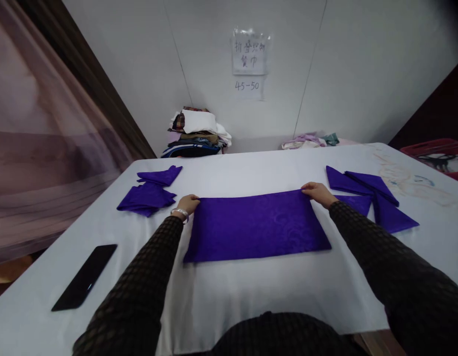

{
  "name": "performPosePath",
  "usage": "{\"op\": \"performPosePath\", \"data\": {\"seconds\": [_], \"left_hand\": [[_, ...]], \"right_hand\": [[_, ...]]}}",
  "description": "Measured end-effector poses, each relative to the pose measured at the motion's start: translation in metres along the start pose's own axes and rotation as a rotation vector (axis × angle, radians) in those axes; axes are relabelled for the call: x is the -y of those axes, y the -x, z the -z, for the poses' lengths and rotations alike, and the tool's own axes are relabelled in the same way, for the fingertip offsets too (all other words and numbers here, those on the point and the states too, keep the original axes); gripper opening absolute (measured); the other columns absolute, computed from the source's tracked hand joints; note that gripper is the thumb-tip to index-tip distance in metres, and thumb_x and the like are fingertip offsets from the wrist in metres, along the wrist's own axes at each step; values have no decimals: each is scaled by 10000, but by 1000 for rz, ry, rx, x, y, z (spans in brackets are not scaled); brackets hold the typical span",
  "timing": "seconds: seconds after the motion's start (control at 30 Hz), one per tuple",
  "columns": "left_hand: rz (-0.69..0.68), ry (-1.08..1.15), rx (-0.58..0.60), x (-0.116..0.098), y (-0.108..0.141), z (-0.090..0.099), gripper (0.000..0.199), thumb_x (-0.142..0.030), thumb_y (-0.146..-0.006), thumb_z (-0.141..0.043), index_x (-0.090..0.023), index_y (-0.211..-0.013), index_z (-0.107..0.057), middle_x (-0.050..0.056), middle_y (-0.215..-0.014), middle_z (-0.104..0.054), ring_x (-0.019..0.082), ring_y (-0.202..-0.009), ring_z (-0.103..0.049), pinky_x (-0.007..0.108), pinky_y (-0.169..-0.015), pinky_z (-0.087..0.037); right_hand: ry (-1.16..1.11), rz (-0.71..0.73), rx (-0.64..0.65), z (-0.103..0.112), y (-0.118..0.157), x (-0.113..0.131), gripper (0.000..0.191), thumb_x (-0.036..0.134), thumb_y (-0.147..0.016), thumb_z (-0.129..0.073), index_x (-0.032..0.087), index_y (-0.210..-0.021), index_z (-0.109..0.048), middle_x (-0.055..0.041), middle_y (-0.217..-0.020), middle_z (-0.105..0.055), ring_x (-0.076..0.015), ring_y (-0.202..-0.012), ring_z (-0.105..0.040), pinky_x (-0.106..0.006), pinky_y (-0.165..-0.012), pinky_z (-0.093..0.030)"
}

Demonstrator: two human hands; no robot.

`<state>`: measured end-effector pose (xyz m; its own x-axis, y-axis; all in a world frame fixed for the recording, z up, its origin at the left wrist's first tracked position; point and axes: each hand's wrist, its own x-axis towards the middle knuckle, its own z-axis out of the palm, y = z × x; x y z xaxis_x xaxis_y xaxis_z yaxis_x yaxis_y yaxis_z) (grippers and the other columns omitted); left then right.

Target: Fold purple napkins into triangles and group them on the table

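A purple cloth [256,226] forms a wide rectangle in front of me, over the white table [243,175]. My left hand [188,203] pinches its far left corner, with a bracelet on the wrist. At the far right corner, my right hand [317,192] has its fingers closed on the cloth's edge. Folded purple cloths [149,197] lie beyond my left hand. To the right of my right hand are several more purple cloths [394,212], folded into pointed shapes.
A black phone [85,277] lies at the table's left. Stacked clothes [197,133] and a small cloth pile [306,141] sit by the wall, under paper signs [250,59]. A red basket [436,146] stands right; a curtain [47,123] hangs left.
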<state>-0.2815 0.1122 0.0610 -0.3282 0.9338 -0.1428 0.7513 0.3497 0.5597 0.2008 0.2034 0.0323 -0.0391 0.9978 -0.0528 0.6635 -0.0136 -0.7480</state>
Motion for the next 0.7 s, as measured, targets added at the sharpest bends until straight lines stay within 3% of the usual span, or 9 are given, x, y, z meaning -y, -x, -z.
{"op": "performPosePath", "data": {"seconds": [0.13,0.27,0.5,0.6,0.7], "left_hand": [[-3,-111,-85,4,-15,-22,248,-188,-703,-539,-161,-885,-705,86,-909,-711,236,-940,-627,310,-849,-462],[-17,-199,-123,12,-18,-39,278,-169,-740,-506,-180,-938,-701,84,-1027,-685,238,-1014,-602,303,-881,-447],[-47,-255,-213,11,-13,-40,398,-211,-804,-478,-128,-1179,-582,142,-1209,-575,248,-1098,-558,333,-947,-430],[-256,-257,-211,3,6,-47,405,-260,-838,-472,-130,-1214,-548,131,-1274,-546,240,-1197,-490,342,-1040,-364],[-518,-265,-82,-5,41,-69,431,-360,-856,-482,-142,-1223,-540,134,-1336,-510,248,-1258,-441,390,-1068,-338]], "right_hand": [[187,31,-61,-21,-20,-11,116,166,-702,-581,158,-777,-668,-27,-688,-672,-162,-664,-615,-257,-624,-466],[303,69,-94,-33,-25,-20,168,200,-735,-564,179,-852,-684,-38,-769,-685,-184,-767,-617,-271,-704,-443],[445,122,-114,-39,-16,-22,246,212,-797,-521,154,-984,-669,-99,-954,-667,-218,-909,-590,-300,-794,-419],[474,119,-108,-33,-17,-16,275,204,-803,-525,135,-1037,-651,-112,-944,-664,-232,-919,-589,-319,-817,-422],[486,160,-101,-39,-4,6,355,210,-792,-560,130,-1134,-612,-148,-1100,-627,-267,-1049,-552,-353,-905,-399]]}}
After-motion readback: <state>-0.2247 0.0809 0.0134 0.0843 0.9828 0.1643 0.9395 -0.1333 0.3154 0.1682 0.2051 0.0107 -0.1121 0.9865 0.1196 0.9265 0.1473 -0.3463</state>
